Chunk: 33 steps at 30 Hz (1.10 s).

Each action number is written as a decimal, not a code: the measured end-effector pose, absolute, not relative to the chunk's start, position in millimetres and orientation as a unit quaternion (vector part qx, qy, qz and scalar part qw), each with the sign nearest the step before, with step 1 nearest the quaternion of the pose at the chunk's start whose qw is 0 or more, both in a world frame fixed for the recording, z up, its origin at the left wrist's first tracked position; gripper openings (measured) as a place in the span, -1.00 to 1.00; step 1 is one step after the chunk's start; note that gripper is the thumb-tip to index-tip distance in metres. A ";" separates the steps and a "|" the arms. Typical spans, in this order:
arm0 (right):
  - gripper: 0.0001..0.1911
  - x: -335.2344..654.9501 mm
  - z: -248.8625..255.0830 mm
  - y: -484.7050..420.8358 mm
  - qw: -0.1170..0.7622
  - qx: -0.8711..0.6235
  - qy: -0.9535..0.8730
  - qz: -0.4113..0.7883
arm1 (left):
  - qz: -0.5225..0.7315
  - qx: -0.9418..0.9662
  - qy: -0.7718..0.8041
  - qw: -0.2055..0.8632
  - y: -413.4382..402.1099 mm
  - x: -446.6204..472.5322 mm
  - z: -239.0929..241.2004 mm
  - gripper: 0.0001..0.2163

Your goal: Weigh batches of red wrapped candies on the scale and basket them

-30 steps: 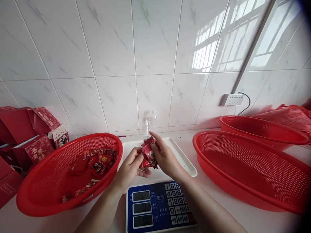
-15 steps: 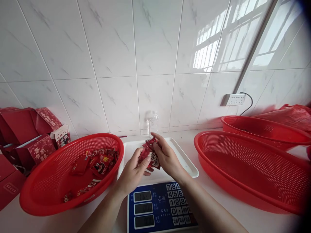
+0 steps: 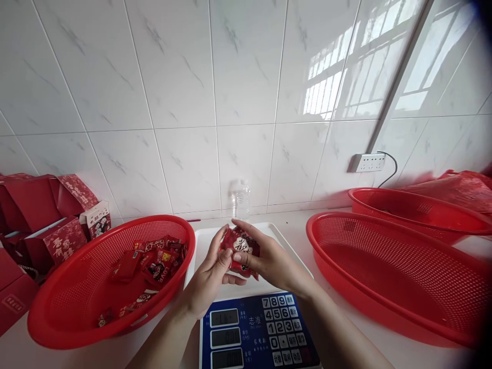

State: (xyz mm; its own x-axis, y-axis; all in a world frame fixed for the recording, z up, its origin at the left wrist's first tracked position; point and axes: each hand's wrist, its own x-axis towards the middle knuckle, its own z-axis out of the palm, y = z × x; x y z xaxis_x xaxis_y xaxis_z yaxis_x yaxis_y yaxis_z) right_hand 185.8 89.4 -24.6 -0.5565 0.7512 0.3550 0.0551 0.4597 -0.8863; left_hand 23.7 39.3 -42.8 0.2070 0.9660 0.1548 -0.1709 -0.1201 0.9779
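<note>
The left hand (image 3: 207,279) and the right hand (image 3: 277,261) grasp red packets (image 3: 246,248) between them, above the white tray (image 3: 273,232) of the scale (image 3: 257,335). Other packets (image 3: 159,266) lie in the red basket (image 3: 79,292) at left.

From my end I can't count the red wrapped packets (image 3: 246,246) half covered by the left hand (image 3: 209,274) and right hand (image 3: 274,261), nor read the faint lower displays (image 3: 226,338) on the weighing scale (image 3: 255,335), whose bottom my view crops, like the gift boxes (image 3: 28,205) at left.
</note>
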 end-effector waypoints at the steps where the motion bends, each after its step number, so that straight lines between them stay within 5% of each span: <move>1: -0.35 187.7 -22.3 89.5 0.412 -0.284 -0.753 0.428 | 0.515 0.538 0.365 0.559 39.4 23.0 -43.1 -0.37; 7: -0.39 237.4 4.4 96.5 0.523 -0.513 -0.666 0.139 | 0.536 0.547 0.394 0.508 43.1 14.4 -40.7 -0.36; 14: -0.31 317.4 14.3 104.5 0.436 -0.711 -0.548 -0.061 | 0.565 0.552 0.451 0.416 49.9 5.5 -40.4 -0.36; 21: -0.34 316.3 12.3 100.2 0.499 -0.657 -0.556 -0.099 | 0.606 0.550 0.452 0.356 48.2 -0.5 -33.9 -0.39; 27: -0.42 272.8 1.9 108.4 0.501 -0.552 -0.663 -0.063 | 0.606 0.586 0.537 0.048 44.0 -14.0 -29.0 -0.25; 33: -0.51 210.9 -28.3 112.1 0.291 -0.455 -0.838 0.080 | 0.532 0.647 0.541 -0.075 45.7 -9.7 -35.0 -0.32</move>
